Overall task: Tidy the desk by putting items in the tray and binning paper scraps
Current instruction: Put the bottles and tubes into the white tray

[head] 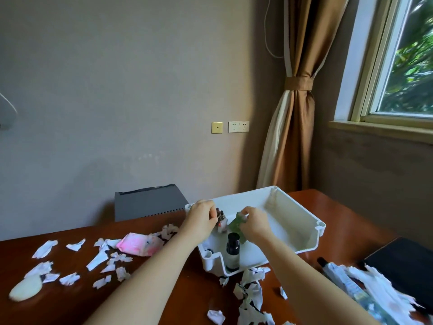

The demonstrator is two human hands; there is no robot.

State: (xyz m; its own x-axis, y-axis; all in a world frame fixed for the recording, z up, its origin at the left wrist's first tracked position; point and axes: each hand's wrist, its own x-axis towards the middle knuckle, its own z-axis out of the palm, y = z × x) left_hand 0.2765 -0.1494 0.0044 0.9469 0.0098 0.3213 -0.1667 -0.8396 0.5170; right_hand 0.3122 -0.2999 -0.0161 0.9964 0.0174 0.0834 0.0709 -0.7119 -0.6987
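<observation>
Fingers (211, 210) of your left hand (201, 218) curl round a small dark-topped bundle (220, 220), while your right hand (254, 222) pinches a green packet (235, 223). Both are held low inside the white tray (293, 221), likely so you can set them down beside the dark bottle (232, 250) standing upright at its near end. Paper scraps (98, 260) lie strewn over the desk (70, 310) around the tray, not yet binned. A pink packet (140, 246) lies just to the tray's left.
</observation>
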